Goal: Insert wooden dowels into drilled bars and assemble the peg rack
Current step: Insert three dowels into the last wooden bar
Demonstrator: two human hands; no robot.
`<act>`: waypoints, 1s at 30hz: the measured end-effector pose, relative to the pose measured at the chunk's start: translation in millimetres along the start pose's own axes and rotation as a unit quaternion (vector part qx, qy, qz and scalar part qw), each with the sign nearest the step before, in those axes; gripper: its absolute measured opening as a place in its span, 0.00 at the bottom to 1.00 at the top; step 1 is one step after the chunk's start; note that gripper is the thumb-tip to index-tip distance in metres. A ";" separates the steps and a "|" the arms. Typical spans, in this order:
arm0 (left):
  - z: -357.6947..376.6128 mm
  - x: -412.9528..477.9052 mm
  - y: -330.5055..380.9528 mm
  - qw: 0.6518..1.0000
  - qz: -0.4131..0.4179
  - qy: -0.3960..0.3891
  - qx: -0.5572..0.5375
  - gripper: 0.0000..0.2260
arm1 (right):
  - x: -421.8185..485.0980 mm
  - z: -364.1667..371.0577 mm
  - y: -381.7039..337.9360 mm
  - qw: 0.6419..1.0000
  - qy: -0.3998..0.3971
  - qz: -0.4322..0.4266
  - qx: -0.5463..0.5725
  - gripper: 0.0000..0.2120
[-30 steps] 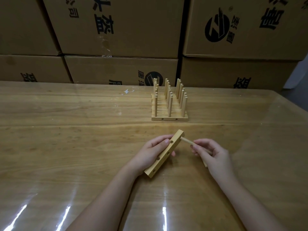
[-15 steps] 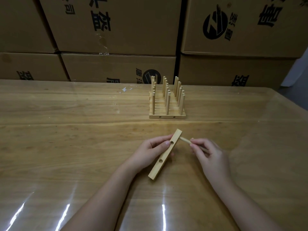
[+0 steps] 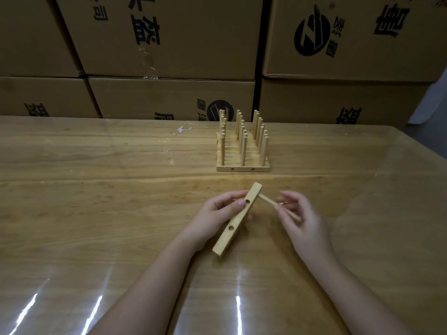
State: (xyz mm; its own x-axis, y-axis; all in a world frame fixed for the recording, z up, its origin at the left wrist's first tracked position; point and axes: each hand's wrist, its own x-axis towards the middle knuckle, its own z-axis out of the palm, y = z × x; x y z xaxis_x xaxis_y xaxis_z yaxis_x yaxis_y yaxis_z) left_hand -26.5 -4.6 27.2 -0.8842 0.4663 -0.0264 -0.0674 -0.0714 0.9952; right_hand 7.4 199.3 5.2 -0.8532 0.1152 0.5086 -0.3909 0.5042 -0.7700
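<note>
My left hand grips a drilled wooden bar that slants from lower left to upper right above the table; two holes show on its upper face. A wooden dowel sticks out from the bar's right side near its top end. My right hand pinches the dowel's outer part between thumb and fingers. Farther back stands the partly built peg rack, several bars side by side with upright dowels in rows.
The wooden table has a glossy cover with light streaks near the front. Stacked cardboard boxes form a wall along the table's far edge. A small white scrap lies left of the rack.
The bar has turned in my left hand so its drilled face shows more narrowly and points upward. My right hand stays on the dowel, shifted slightly along it.
</note>
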 end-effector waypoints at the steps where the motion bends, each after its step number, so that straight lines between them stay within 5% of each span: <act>1: -1.8 0.0 0.9 1.000 0.000 0.017 -0.024 0.16 | 0.6 0.0 -1.2 1.000 0.008 0.005 0.020 0.15; 6: -8.8 3.2 -0.8 0.994 0.007 0.094 -0.063 0.15 | 1.7 -3.1 2.9 0.999 0.044 0.007 0.031 0.05; 30: -8.2 6.3 -7.7 0.997 0.004 0.053 -0.054 0.18 | 3.1 -7.5 0.2 0.999 0.049 0.008 -0.022 0.05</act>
State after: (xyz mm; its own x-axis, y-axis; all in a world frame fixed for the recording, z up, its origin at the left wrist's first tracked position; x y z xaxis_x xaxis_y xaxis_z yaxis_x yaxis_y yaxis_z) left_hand -35.3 -8.3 18.6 -0.9284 0.3698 -0.0349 -0.1050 -0.1712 0.9796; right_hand 7.3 206.2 9.5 -0.8209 0.2049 0.5331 -0.3605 0.5381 -0.7619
